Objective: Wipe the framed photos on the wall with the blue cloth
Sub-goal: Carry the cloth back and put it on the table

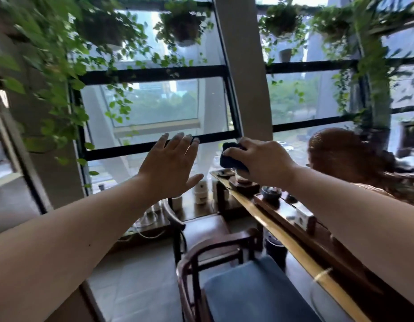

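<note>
My right hand [259, 159] is raised in front of the window, shut on a bunched dark blue cloth [231, 156]. To its left my left hand [171, 163] is held up flat, fingers spread, holding nothing. Both arms reach forward from the bottom corners. No framed photo shows clearly in this view; a pale frame edge [1, 140] at the far left is cut off and blurred.
A large black-framed window [155, 74] with hanging green plants [50, 66] fills the view. A long wooden tea table [282, 235] with tea ware runs along the right. A wooden chair with a blue cushion [252, 291] stands below. Another person's head [347, 154] is at right.
</note>
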`<act>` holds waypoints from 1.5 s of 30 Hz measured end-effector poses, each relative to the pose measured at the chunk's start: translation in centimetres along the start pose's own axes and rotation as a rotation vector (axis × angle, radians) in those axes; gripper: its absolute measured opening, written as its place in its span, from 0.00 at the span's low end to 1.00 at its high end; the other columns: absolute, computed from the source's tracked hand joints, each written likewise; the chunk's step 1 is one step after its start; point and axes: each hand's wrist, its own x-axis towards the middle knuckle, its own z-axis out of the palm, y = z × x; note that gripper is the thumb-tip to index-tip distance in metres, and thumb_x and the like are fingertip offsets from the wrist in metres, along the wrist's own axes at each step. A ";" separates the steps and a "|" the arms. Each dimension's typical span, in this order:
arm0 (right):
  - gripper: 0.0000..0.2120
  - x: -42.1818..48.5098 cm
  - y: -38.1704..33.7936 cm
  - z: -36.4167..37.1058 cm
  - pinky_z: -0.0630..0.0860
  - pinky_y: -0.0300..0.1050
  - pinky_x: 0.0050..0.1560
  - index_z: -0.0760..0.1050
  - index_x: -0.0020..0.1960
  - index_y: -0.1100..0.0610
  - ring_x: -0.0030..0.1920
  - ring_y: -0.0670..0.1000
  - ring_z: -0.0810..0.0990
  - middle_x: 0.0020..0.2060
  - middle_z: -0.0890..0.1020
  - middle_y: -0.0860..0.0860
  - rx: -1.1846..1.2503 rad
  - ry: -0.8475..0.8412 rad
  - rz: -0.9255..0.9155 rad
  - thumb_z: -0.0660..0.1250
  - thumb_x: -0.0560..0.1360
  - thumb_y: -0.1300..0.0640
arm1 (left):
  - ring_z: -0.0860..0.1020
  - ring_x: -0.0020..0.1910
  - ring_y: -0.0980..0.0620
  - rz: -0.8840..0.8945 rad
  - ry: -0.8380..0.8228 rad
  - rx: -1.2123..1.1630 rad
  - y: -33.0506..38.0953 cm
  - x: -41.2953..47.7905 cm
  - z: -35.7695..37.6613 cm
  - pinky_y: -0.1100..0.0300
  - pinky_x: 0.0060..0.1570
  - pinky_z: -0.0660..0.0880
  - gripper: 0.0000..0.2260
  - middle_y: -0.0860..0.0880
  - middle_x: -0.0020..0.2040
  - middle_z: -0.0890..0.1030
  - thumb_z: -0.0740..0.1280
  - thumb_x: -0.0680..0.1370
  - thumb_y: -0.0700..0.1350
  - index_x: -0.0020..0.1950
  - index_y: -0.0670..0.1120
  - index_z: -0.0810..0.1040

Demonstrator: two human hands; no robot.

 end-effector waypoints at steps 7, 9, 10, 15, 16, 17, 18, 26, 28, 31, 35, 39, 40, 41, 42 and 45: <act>0.18 -7.7 3.4 -0.9 0.76 0.50 0.32 0.73 0.60 0.49 0.38 0.60 0.80 0.48 0.79 0.56 -0.089 -0.089 0.167 0.67 0.72 0.48 | 0.58 0.73 0.40 0.194 0.083 -0.077 6.6 3.5 0.0 0.41 0.71 0.56 0.37 0.38 0.74 0.62 0.50 0.76 0.65 0.75 0.39 0.54; 0.18 -9.9 3.0 -1.6 0.76 0.49 0.33 0.74 0.60 0.49 0.39 0.59 0.80 0.48 0.79 0.56 -0.140 -0.137 0.221 0.66 0.72 0.47 | 0.58 0.74 0.40 0.236 0.117 -0.119 8.0 3.8 0.0 0.42 0.71 0.55 0.37 0.39 0.75 0.61 0.50 0.76 0.65 0.75 0.40 0.53; 0.18 -10.6 2.8 -2.1 0.75 0.49 0.32 0.74 0.60 0.49 0.39 0.59 0.80 0.48 0.79 0.56 -0.143 -0.160 0.239 0.66 0.72 0.47 | 0.58 0.74 0.41 0.247 0.122 -0.137 8.5 3.9 0.0 0.42 0.72 0.55 0.37 0.39 0.75 0.61 0.51 0.76 0.65 0.75 0.40 0.53; 0.19 -16.1 0.8 -4.8 0.76 0.50 0.32 0.73 0.61 0.49 0.39 0.60 0.80 0.48 0.78 0.56 -0.215 -0.299 0.376 0.67 0.72 0.46 | 0.57 0.74 0.41 0.405 0.169 -0.267 12.7 3.7 -0.1 0.43 0.72 0.55 0.37 0.40 0.75 0.61 0.51 0.76 0.65 0.75 0.40 0.54; 0.19 -17.4 0.4 -5.3 0.75 0.50 0.32 0.73 0.62 0.49 0.39 0.61 0.80 0.48 0.77 0.56 -0.237 -0.315 0.406 0.67 0.72 0.46 | 0.58 0.74 0.41 0.434 0.185 -0.285 13.7 3.6 -0.1 0.43 0.72 0.55 0.37 0.39 0.75 0.61 0.51 0.75 0.65 0.75 0.40 0.55; 0.19 -18.0 0.3 -5.5 0.74 0.49 0.32 0.73 0.61 0.49 0.39 0.61 0.80 0.49 0.78 0.56 -0.254 -0.345 0.422 0.66 0.72 0.46 | 0.58 0.74 0.41 0.461 0.194 -0.294 14.3 3.6 -0.1 0.43 0.72 0.56 0.37 0.39 0.75 0.62 0.52 0.75 0.65 0.75 0.40 0.56; 0.19 -20.2 0.0 -6.1 0.73 0.49 0.32 0.74 0.61 0.49 0.39 0.61 0.80 0.49 0.78 0.57 -0.271 -0.375 0.457 0.66 0.72 0.46 | 0.59 0.74 0.40 0.509 0.201 -0.321 16.2 3.4 -0.5 0.42 0.72 0.56 0.37 0.39 0.75 0.62 0.53 0.75 0.65 0.75 0.40 0.56; 0.28 -32.5 0.0 -6.6 0.73 0.48 0.31 0.68 0.69 0.49 0.42 0.60 0.80 0.51 0.78 0.58 -0.233 -0.464 0.628 0.69 0.70 0.48 | 0.57 0.75 0.42 0.656 0.172 -0.447 28.3 2.2 -0.5 0.42 0.73 0.55 0.38 0.41 0.76 0.62 0.54 0.75 0.66 0.75 0.41 0.56; 0.30 -36.3 0.4 -6.0 0.73 0.48 0.31 0.65 0.72 0.50 0.43 0.59 0.80 0.52 0.78 0.57 -0.217 -0.484 0.660 0.68 0.71 0.49 | 0.57 0.75 0.42 0.695 0.152 -0.476 32.0 2.0 -0.4 0.43 0.73 0.55 0.38 0.40 0.76 0.62 0.54 0.74 0.66 0.75 0.41 0.56; 0.33 -42.6 1.5 -5.2 0.74 0.49 0.32 0.62 0.73 0.52 0.45 0.58 0.80 0.53 0.78 0.55 -0.197 -0.524 0.725 0.68 0.71 0.48 | 0.54 0.76 0.43 0.764 0.096 -0.488 37.5 1.8 -0.1 0.44 0.74 0.52 0.39 0.42 0.77 0.58 0.52 0.75 0.66 0.76 0.41 0.52; 0.33 -50.3 2.6 -3.6 0.76 0.50 0.35 0.63 0.73 0.57 0.49 0.57 0.80 0.58 0.78 0.53 -0.144 -0.578 0.849 0.67 0.71 0.48 | 0.52 0.76 0.44 0.827 0.046 -0.499 43.7 1.5 0.3 0.44 0.74 0.53 0.39 0.42 0.77 0.58 0.52 0.75 0.67 0.76 0.42 0.51; 0.30 -56.8 3.3 -1.1 0.75 0.48 0.34 0.66 0.71 0.57 0.47 0.56 0.80 0.57 0.78 0.53 -0.093 -0.609 0.925 0.67 0.73 0.47 | 0.52 0.76 0.45 0.874 -0.030 -0.533 49.6 1.2 1.2 0.45 0.74 0.52 0.39 0.43 0.78 0.57 0.53 0.75 0.67 0.77 0.43 0.51; 0.30 -58.0 3.1 -0.5 0.75 0.48 0.34 0.66 0.70 0.57 0.47 0.56 0.80 0.56 0.79 0.53 -0.090 -0.615 0.935 0.67 0.73 0.46 | 0.52 0.76 0.45 0.883 -0.045 -0.541 50.6 0.9 1.4 0.45 0.74 0.51 0.39 0.44 0.78 0.57 0.53 0.75 0.67 0.77 0.43 0.51; 0.30 -59.3 3.1 0.3 0.74 0.48 0.34 0.66 0.70 0.57 0.47 0.56 0.80 0.56 0.79 0.52 -0.086 -0.618 0.955 0.67 0.73 0.46 | 0.52 0.76 0.45 0.895 -0.061 -0.546 51.9 0.8 1.8 0.45 0.74 0.51 0.39 0.44 0.78 0.57 0.53 0.75 0.66 0.77 0.43 0.51; 0.29 -60.4 3.0 1.1 0.74 0.48 0.34 0.67 0.70 0.57 0.47 0.56 0.80 0.55 0.79 0.52 -0.077 -0.624 0.977 0.67 0.73 0.46 | 0.52 0.76 0.45 0.904 -0.072 -0.555 53.0 0.6 2.2 0.45 0.74 0.51 0.39 0.44 0.77 0.58 0.54 0.75 0.66 0.77 0.43 0.51; 0.27 -63.6 2.5 3.5 0.74 0.47 0.34 0.66 0.70 0.56 0.48 0.56 0.79 0.55 0.78 0.52 -0.030 -0.669 1.055 0.66 0.73 0.48 | 0.54 0.76 0.45 0.925 -0.115 -0.586 56.0 -0.2 3.6 0.45 0.74 0.52 0.38 0.43 0.77 0.59 0.56 0.74 0.66 0.76 0.43 0.53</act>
